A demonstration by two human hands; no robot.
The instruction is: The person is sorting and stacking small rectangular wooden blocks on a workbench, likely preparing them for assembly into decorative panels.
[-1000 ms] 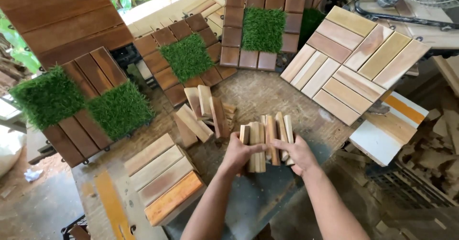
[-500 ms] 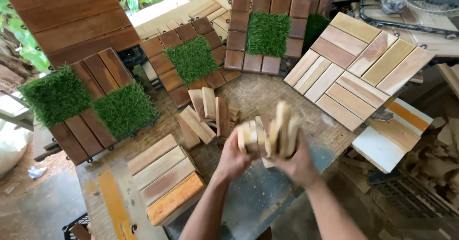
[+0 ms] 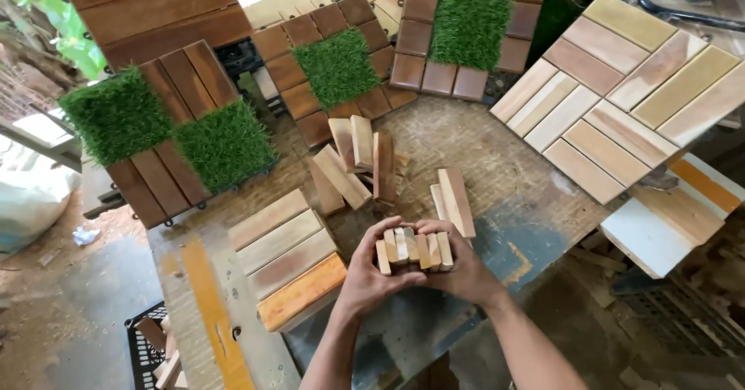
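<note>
A bundle of short wooden slats (image 3: 414, 251) stands on end, squeezed together between both my hands above the worn workbench (image 3: 497, 157). My left hand (image 3: 372, 270) wraps its left side and my right hand (image 3: 464, 270) its right. Just beyond the bundle two more slats (image 3: 454, 200) lie flat on the bench. Further back a loose pile of slats (image 3: 358, 165) rests in a heap.
A tile of four wooden strips (image 3: 287, 258) lies left of my hands. Wood-and-grass tiles (image 3: 171, 138) (image 3: 335, 68) (image 3: 468, 29) line the back. A large pale slatted tile (image 3: 621, 95) sits at the right, a white and orange board (image 3: 671, 215) below it. A black crate (image 3: 155, 351) stands on the floor.
My hands have gathered the loosely fanned slats into a tight bundle and drawn it nearer to me. Two slats now lie on the bench beyond it.
</note>
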